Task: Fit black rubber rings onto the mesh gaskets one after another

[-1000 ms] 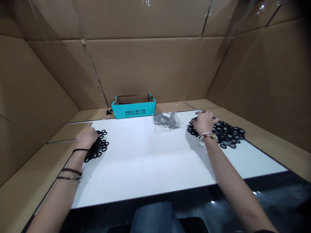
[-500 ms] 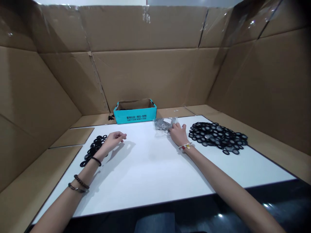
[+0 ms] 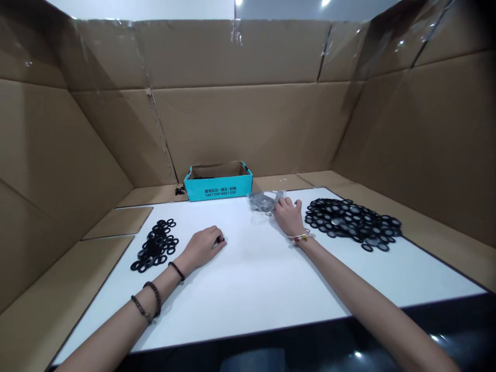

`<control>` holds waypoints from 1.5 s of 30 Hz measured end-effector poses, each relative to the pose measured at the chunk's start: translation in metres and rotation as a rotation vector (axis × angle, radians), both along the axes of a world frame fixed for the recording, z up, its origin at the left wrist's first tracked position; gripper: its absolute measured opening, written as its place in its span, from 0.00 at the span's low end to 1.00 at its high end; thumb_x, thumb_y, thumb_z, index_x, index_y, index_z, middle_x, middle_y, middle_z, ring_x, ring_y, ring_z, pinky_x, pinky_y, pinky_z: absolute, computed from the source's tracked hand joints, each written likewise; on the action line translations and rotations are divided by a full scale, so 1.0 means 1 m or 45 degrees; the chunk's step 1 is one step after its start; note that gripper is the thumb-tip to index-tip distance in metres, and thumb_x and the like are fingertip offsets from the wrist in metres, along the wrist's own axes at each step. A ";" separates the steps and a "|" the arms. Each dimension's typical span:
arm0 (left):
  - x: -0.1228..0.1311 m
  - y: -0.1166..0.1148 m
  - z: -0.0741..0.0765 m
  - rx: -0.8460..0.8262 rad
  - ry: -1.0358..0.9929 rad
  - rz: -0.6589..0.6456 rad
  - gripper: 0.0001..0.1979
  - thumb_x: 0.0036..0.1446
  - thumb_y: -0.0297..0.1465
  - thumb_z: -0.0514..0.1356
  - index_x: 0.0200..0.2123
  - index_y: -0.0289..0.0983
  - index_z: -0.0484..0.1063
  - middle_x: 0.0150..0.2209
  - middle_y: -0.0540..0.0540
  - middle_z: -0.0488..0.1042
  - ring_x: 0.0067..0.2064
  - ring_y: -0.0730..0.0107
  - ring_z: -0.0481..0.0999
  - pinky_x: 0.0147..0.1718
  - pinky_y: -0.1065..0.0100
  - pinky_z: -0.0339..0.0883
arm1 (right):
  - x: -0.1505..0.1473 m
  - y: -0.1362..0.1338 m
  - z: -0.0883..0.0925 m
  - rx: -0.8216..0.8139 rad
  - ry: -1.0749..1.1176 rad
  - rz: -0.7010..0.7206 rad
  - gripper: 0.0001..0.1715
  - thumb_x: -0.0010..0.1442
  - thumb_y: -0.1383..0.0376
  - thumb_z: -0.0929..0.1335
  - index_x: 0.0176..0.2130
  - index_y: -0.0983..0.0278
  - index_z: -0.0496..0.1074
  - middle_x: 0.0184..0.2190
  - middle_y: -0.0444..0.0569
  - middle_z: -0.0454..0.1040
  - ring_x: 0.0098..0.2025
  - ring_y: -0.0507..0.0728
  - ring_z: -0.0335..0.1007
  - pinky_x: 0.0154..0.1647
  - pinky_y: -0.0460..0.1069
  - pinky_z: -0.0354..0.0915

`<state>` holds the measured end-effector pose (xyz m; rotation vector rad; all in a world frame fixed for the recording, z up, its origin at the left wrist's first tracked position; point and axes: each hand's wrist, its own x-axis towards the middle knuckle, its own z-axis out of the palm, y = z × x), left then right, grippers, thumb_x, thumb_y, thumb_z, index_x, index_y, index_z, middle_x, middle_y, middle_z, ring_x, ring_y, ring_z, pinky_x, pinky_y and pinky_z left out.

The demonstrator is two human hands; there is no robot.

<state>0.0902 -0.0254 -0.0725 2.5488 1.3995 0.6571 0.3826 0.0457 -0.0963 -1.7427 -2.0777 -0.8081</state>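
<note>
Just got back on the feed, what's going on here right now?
A person is working with bare hands at a white tabletop. Their right hand touches a clear plastic bag of dark grey parts, while their left hand rests on the tabletop with what looks like a small black ring at the fingertips. Flat black rings lie in two loose piles: a smaller pile on the left and a larger pile on the right. A teal cardboard box stands beyond the table.

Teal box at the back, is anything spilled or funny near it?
Yes. A small clump of black rings lies on the cardboard just left of the teal box. It looks spilled because it sits outside the box, away from the left pile and right pile on the white board.
</note>
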 end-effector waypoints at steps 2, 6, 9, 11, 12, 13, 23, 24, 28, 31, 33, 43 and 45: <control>0.000 0.001 -0.001 0.012 0.076 -0.083 0.08 0.56 0.35 0.51 0.33 0.38 0.67 0.34 0.46 0.70 0.34 0.66 0.70 0.34 0.67 0.61 | 0.000 -0.001 0.000 0.039 0.012 -0.008 0.14 0.59 0.72 0.57 0.34 0.68 0.70 0.37 0.57 0.69 0.43 0.62 0.56 0.43 0.58 0.43; -0.001 0.005 -0.006 -0.024 0.063 -0.094 0.08 0.57 0.34 0.50 0.35 0.39 0.65 0.35 0.46 0.69 0.35 0.66 0.70 0.34 0.66 0.62 | 0.000 -0.003 0.000 0.050 0.069 -0.012 0.12 0.58 0.71 0.58 0.32 0.67 0.70 0.36 0.57 0.70 0.41 0.61 0.56 0.41 0.56 0.44; -0.002 0.006 -0.008 -0.021 0.043 -0.099 0.08 0.57 0.34 0.50 0.35 0.39 0.65 0.35 0.46 0.68 0.35 0.65 0.69 0.35 0.65 0.62 | 0.002 -0.002 -0.002 0.025 0.153 -0.007 0.12 0.59 0.69 0.59 0.33 0.66 0.70 0.37 0.56 0.70 0.41 0.61 0.56 0.40 0.55 0.44; -0.002 0.006 -0.008 -0.023 0.033 -0.106 0.08 0.57 0.34 0.50 0.35 0.39 0.66 0.35 0.45 0.68 0.36 0.65 0.69 0.36 0.65 0.62 | 0.003 -0.001 -0.003 0.016 0.243 -0.013 0.12 0.58 0.68 0.59 0.33 0.65 0.71 0.37 0.55 0.70 0.42 0.61 0.56 0.39 0.55 0.44; -0.002 0.005 -0.008 -0.026 0.029 -0.108 0.08 0.57 0.34 0.50 0.35 0.39 0.66 0.35 0.45 0.68 0.36 0.65 0.69 0.36 0.65 0.62 | 0.004 -0.001 -0.004 0.008 0.290 -0.011 0.11 0.58 0.68 0.60 0.33 0.65 0.71 0.38 0.55 0.70 0.42 0.61 0.56 0.39 0.54 0.45; -0.002 0.005 -0.007 -0.030 0.026 -0.109 0.08 0.57 0.34 0.50 0.35 0.38 0.66 0.35 0.45 0.68 0.36 0.65 0.69 0.36 0.65 0.62 | 0.005 0.000 -0.005 -0.002 0.335 -0.007 0.11 0.58 0.67 0.60 0.33 0.64 0.71 0.38 0.54 0.70 0.42 0.61 0.56 0.38 0.54 0.45; -0.001 0.003 -0.002 -0.073 0.016 -0.113 0.08 0.57 0.33 0.50 0.35 0.38 0.66 0.36 0.44 0.68 0.36 0.63 0.69 0.37 0.64 0.62 | 0.007 0.001 -0.010 -0.097 0.565 -0.018 0.11 0.57 0.64 0.61 0.34 0.64 0.72 0.39 0.54 0.68 0.43 0.61 0.55 0.37 0.53 0.47; 0.000 0.002 -0.002 -0.075 0.021 -0.113 0.08 0.57 0.33 0.49 0.35 0.38 0.66 0.36 0.44 0.68 0.36 0.63 0.69 0.37 0.64 0.62 | 0.006 0.001 -0.010 -0.103 0.575 -0.020 0.11 0.57 0.64 0.61 0.34 0.64 0.72 0.39 0.54 0.67 0.43 0.61 0.55 0.37 0.53 0.47; 0.000 0.001 -0.001 -0.056 0.068 -0.115 0.08 0.57 0.33 0.48 0.35 0.38 0.65 0.36 0.44 0.68 0.36 0.63 0.69 0.36 0.64 0.62 | 0.006 0.000 -0.010 -0.117 0.576 -0.011 0.11 0.57 0.64 0.61 0.34 0.63 0.72 0.39 0.53 0.66 0.44 0.61 0.55 0.37 0.53 0.47; 0.000 0.001 -0.002 -0.030 0.097 -0.114 0.08 0.57 0.32 0.48 0.35 0.38 0.65 0.36 0.44 0.67 0.36 0.63 0.69 0.36 0.64 0.62 | 0.006 0.000 -0.010 -0.115 0.581 -0.008 0.11 0.57 0.64 0.61 0.34 0.64 0.72 0.39 0.53 0.66 0.44 0.61 0.55 0.37 0.53 0.47; 0.000 0.002 -0.002 -0.027 0.097 -0.120 0.08 0.57 0.32 0.48 0.35 0.38 0.65 0.36 0.44 0.68 0.36 0.63 0.69 0.36 0.64 0.62 | 0.006 -0.001 -0.010 -0.110 0.587 -0.015 0.12 0.57 0.63 0.61 0.34 0.64 0.72 0.39 0.54 0.66 0.44 0.61 0.54 0.38 0.53 0.47; 0.004 -0.001 0.003 -0.290 -0.424 0.149 0.11 0.53 0.39 0.55 0.30 0.38 0.70 0.31 0.46 0.74 0.29 0.68 0.69 0.29 0.68 0.60 | -0.001 -0.018 0.011 0.037 0.791 0.017 0.08 0.52 0.64 0.63 0.29 0.65 0.69 0.36 0.54 0.68 0.43 0.62 0.57 0.41 0.55 0.52; 0.009 -0.002 0.004 -0.503 -0.807 0.214 0.14 0.51 0.41 0.57 0.29 0.36 0.69 0.29 0.46 0.74 0.25 0.72 0.68 0.25 0.70 0.59 | -0.010 -0.026 0.020 0.000 1.008 0.204 0.06 0.50 0.64 0.63 0.27 0.65 0.67 0.32 0.52 0.69 0.39 0.59 0.60 0.39 0.53 0.55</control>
